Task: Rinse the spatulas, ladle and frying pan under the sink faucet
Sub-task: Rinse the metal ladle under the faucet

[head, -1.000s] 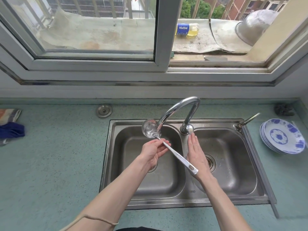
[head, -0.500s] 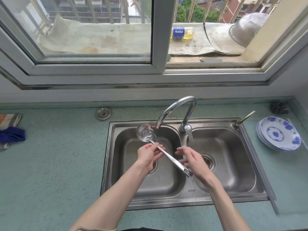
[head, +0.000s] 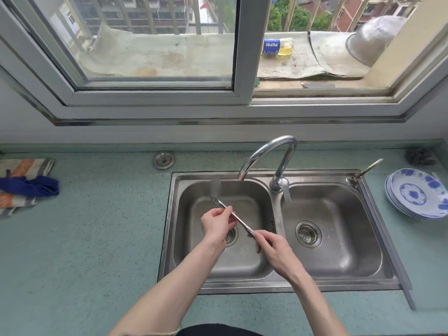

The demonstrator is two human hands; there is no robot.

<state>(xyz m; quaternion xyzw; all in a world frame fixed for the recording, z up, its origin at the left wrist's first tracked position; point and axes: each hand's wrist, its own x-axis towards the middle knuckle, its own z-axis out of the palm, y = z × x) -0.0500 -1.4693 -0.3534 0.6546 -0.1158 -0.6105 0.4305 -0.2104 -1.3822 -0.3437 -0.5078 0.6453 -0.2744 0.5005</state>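
Note:
A steel ladle (head: 238, 220) lies slanted over the left basin of the double sink (head: 276, 286). Its bowl end (head: 214, 190) is blurred, up at the back left and to the left of the faucet spout (head: 264, 154). My left hand (head: 217, 224) pinches the handle near its middle. My right hand (head: 272, 246) grips the handle's lower end. No water stream is clearly visible. No spatulas or frying pan are in view.
A stack of blue-patterned plates (head: 418, 192) sits on the counter to the right of the sink. Cloths (head: 24, 185) lie at the far left. A dark scrubber (head: 418, 156) rests in the back right corner. A small tap (head: 363, 170) stands at the sink's right rear.
My right hand left the faucet lever and took hold of the ladle's handle end. The ladle moved left, away from under the spout, and tilted lower.

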